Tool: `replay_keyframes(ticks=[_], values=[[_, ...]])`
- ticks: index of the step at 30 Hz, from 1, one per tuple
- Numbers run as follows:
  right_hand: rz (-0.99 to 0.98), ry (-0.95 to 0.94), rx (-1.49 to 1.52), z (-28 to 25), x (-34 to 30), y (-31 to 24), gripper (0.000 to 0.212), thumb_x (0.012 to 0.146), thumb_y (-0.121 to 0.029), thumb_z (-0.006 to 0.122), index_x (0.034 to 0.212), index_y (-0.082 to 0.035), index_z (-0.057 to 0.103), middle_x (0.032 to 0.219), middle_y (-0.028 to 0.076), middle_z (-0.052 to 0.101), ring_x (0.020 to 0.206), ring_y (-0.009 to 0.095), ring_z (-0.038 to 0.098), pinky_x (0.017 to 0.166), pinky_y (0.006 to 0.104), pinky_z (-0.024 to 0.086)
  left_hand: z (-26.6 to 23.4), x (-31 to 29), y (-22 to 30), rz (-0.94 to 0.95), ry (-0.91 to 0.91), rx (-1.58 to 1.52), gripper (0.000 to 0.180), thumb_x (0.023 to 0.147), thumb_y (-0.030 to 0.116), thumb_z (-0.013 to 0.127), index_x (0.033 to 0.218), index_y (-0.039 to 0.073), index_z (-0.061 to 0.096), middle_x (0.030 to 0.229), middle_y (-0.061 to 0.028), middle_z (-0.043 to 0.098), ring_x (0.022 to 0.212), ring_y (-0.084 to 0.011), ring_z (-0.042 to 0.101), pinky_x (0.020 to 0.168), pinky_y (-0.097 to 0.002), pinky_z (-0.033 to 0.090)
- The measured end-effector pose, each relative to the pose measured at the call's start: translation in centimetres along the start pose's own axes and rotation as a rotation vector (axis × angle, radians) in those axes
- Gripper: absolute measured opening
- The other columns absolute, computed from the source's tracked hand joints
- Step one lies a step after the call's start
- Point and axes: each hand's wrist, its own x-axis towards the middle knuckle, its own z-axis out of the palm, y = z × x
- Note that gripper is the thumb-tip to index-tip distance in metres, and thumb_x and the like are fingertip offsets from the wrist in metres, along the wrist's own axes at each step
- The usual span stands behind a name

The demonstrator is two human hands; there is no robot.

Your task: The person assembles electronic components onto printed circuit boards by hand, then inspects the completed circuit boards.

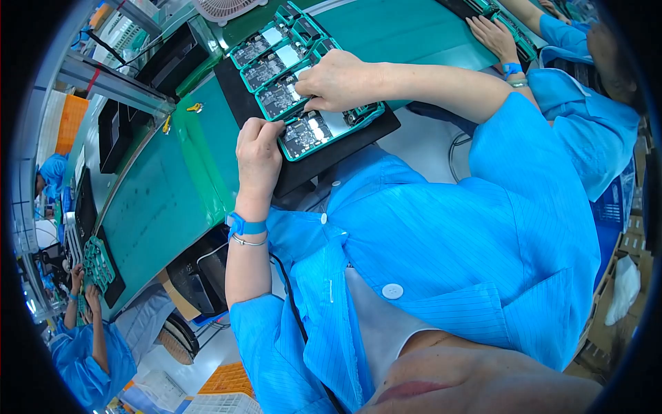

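Leaning over a green table (155,207) and working on a row of four green-edged boards (265,71) set out on a black mat (369,138). Resting the left hand (258,153) by the far left corner of the nearest board (308,134), with fingertips drawn together at the edge, but not being able to tell if pinching it or just touching. Curling the right hand (334,81) over the right part of the second board (278,99), with thumb and finger bent close together, and not being able to tell about anything inside that grip. Leaving just a small gap between the two hands. Having a strip of mat along the near edge, close to the blue coat (427,228). Having more room for moving on the left, over a wide stretch of table with a shiny green sheet (200,165) and two small yellow things (196,107) near the edge. Seeing a black bin (114,138) past that curved edge, and another person's hand (491,38) well apart on the right.
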Motion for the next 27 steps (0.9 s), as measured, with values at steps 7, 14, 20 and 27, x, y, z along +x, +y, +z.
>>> replay_keyframes(ticks=[7,14,20,27], values=[[-0.033,0.033,-0.049,0.3,-0.1,0.1,0.027,0.086,-0.033,0.074,0.092,-0.008,0.066,0.088,0.007,0.067,0.075,0.028,0.071,0.062,0.0418,0.055,0.2,-0.1,0.1,-0.003,0.010,-0.002,0.010,0.085,-0.007,0.069,0.092,0.000,0.071,0.085,-0.0108,0.061,0.078,-0.0261,0.065,0.068,-0.0353,0.053],[-0.043,0.030,-0.062,0.8,-0.3,0.3,0.027,0.085,-0.032,0.074,0.093,-0.007,0.066,0.089,0.007,0.068,0.074,0.028,0.071,0.061,0.0416,0.055,0.6,-0.3,0.3,-0.024,0.022,-0.018,0.016,0.079,-0.007,0.069,0.091,0.003,0.071,0.084,-0.0096,0.059,0.080,-0.0281,0.062,0.070,-0.0389,0.050],[-0.019,-0.010,-0.059,0.4,-0.4,-0.2,0.027,0.086,-0.032,0.073,0.094,-0.008,0.067,0.089,0.007,0.068,0.076,0.028,0.071,0.063,0.0416,0.055,0.4,-0.5,0.5,0.006,0.019,-0.007,0.016,0.079,-0.007,0.067,0.091,0.003,0.071,0.084,-0.0098,0.060,0.081,-0.0283,0.062,0.071,-0.0389,0.050],[0.021,-0.008,0.037,-0.2,-0.9,0.3,0.024,0.084,-0.029,0.074,0.087,-0.006,0.068,0.084,0.007,0.068,0.079,0.028,0.071,0.068,0.0434,0.055,0.8,-0.1,0.7,0.032,-0.004,-0.004,0.017,0.079,-0.007,0.067,0.092,0.003,0.071,0.084,-0.0095,0.061,0.082,-0.0284,0.062,0.072,-0.0394,0.050]])
